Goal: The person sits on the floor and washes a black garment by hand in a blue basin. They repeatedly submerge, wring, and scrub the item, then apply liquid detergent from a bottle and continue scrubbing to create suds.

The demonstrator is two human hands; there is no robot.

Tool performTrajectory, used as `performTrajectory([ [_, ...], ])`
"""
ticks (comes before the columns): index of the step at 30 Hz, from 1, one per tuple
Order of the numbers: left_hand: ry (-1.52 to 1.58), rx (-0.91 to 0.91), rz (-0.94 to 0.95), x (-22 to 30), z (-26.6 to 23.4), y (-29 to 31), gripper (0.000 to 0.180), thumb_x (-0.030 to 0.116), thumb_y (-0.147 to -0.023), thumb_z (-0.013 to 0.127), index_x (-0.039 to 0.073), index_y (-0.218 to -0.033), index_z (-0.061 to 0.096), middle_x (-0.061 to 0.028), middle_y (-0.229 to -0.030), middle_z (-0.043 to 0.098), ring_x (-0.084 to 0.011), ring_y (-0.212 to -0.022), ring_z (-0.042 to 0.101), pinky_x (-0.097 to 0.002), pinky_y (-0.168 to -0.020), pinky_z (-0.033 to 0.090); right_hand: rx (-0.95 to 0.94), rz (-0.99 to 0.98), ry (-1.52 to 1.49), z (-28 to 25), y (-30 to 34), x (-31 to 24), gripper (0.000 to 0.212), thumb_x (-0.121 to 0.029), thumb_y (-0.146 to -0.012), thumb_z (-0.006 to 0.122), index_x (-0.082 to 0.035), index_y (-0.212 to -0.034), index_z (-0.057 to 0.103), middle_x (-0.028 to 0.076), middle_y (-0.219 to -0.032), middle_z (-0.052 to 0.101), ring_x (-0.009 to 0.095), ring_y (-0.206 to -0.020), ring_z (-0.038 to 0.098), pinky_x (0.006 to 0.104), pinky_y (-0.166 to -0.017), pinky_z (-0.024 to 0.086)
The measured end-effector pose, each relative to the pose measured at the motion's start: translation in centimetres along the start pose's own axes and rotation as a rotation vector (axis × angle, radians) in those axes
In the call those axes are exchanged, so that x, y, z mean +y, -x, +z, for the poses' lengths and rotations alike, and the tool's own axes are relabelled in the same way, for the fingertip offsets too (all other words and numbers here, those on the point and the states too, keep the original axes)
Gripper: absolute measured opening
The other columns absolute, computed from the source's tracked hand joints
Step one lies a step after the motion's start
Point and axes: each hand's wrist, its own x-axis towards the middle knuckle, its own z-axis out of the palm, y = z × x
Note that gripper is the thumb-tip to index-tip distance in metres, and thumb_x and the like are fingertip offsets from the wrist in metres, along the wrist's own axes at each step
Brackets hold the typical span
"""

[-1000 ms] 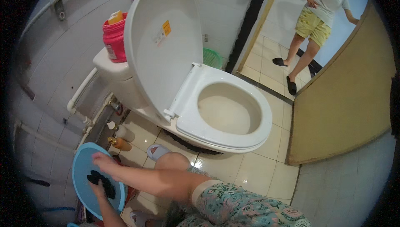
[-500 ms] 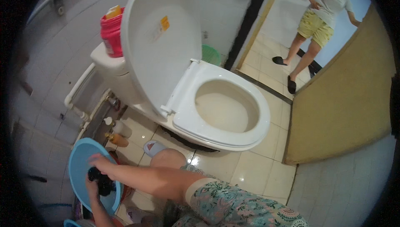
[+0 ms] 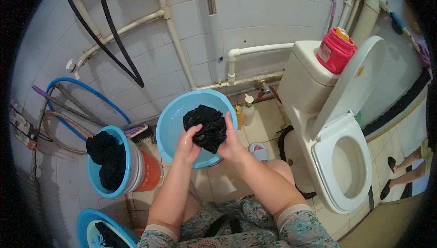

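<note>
A dark, wet-looking bunched cloth (image 3: 205, 127) is held up between my two hands, above a light blue basin (image 3: 165, 111) with water in it. My left hand (image 3: 187, 144) grips the cloth's lower left side, its thumb pressed on the fabric. On the opposite side my right hand (image 3: 231, 141) holds the cloth's right edge, thumb pointing up. What kind of garment or cloth it is cannot be made out, since it is crumpled. Fingers under the cloth are hidden.
Left of the basin stands a bucket (image 3: 105, 189) heaped with dark cloth (image 3: 111, 161). Another blue tub (image 3: 86, 220) is at lower left. A toilet (image 3: 346, 175) with raised lid and two pump bottles (image 3: 248, 110) are rightward. A person's legs (image 3: 409, 175) show far right.
My view has swung left, so the toilet now sits at the right and the basin near the middle. Both hands keep hold of the black cloth, now spread more between them.
</note>
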Motion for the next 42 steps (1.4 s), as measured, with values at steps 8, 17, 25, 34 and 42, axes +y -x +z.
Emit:
performTrajectory([
  [8,0.072,0.0,-0.237,0.5,1.0,0.8,0.056,0.053,-0.087,0.04,0.017,-0.129,0.038,-0.0081,-0.124,0.049,-0.0271,-0.115,0.045,-0.0472,-0.098,0.032,0.199,-0.17,0.073,-0.7,-2.4,-1.6,0.033,-0.034,-0.083,0.056,-0.007,-0.104,0.058,0.008,-0.104,0.06,0.025,-0.094,0.057,0.0409,-0.087,0.044],
  [17,0.5,-0.105,-0.187,0.0,-1.8,-1.4,0.042,0.04,-0.092,0.036,0.007,-0.115,0.047,-0.0101,-0.11,0.053,-0.0244,-0.1,0.053,-0.0387,-0.088,0.043,-0.215,-0.861,1.666,2.2,-0.7,3.3,0.043,-0.017,-0.07,0.065,-0.015,-0.112,0.058,0.013,-0.124,0.04,0.034,-0.119,0.032,0.0464,-0.101,0.022],
  [25,0.469,-0.03,-0.133,-0.2,-0.9,-3.6,0.04,0.038,-0.092,0.036,0.007,-0.116,0.046,-0.0098,-0.11,0.053,-0.0239,-0.1,0.053,-0.0376,-0.088,0.043,-0.325,-1.016,2.042,4.2,0.1,2.1,0.038,-0.034,-0.071,0.066,-0.016,-0.105,0.062,0.013,-0.123,0.047,0.035,-0.12,0.036,0.0584,-0.1,0.018],
  [34,0.242,0.267,-0.135,-3.4,-1.1,-2.8,0.038,0.036,-0.092,0.036,0.007,-0.116,0.046,-0.0094,-0.11,0.053,-0.0234,-0.1,0.053,-0.0365,-0.087,0.043,0.078,-0.77,1.678,2.1,-2.7,3.5,0.025,-0.028,-0.081,0.057,-0.004,-0.09,0.061,0.013,-0.084,0.061,0.029,-0.083,0.058,0.0392,-0.089,0.04],
  [42,-0.317,0.107,-0.037,-2.9,-0.2,-2.1,0.048,0.043,-0.091,0.041,0.008,-0.124,0.039,-0.0067,-0.126,0.043,-0.0196,-0.114,0.043,-0.0348,-0.093,0.035,0.124,-0.47,0.328,-0.3,-5.1,-1.5,0.04,-0.007,-0.086,0.039,-0.01,-0.127,0.038,0.013,-0.102,0.054,0.023,-0.087,0.056,0.0372,-0.074,0.05],
])
